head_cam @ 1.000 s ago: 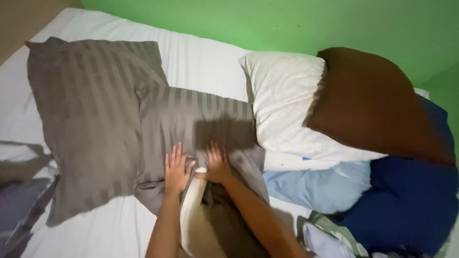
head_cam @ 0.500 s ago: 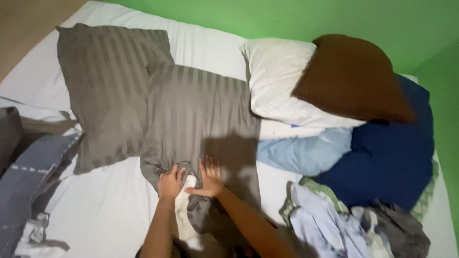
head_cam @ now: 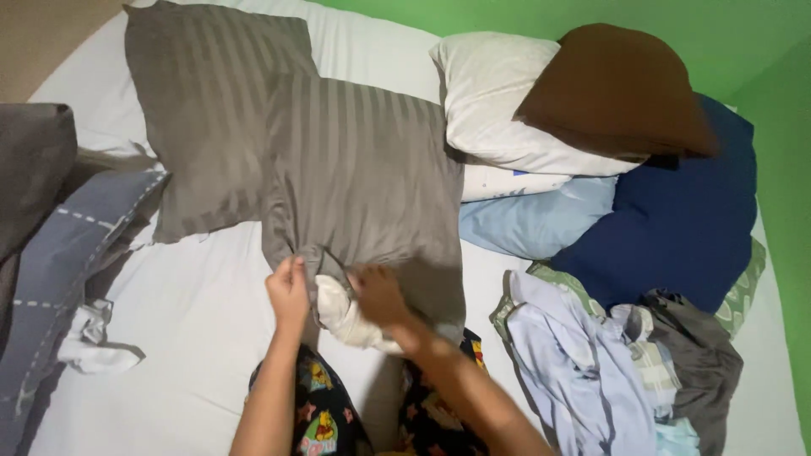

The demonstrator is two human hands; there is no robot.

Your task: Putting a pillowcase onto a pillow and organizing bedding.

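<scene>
Both hands (head_cam: 289, 291) apparently gripping grey pillowcase (head_cam: 363, 177) opening

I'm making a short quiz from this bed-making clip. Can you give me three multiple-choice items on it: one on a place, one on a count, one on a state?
1. Where does the brown pillow lie?
A. On the white pillow
B. Under the pile of clothes
C. In the person's lap

2. How many grey striped pillows are on the bed?
A. One
B. Two
C. Four

3. How does the nearer grey striped pillow's open end stand?
A. Fully shut
B. Open, with white filling showing
C. Turned to the green wall

Answers:
1 A, it rests across the white pillow's right end.
2 B, one lies behind at the left, one in front.
3 B, the left hand and right hand take a grip on the cover's edge beside the bulging white filling.
</scene>
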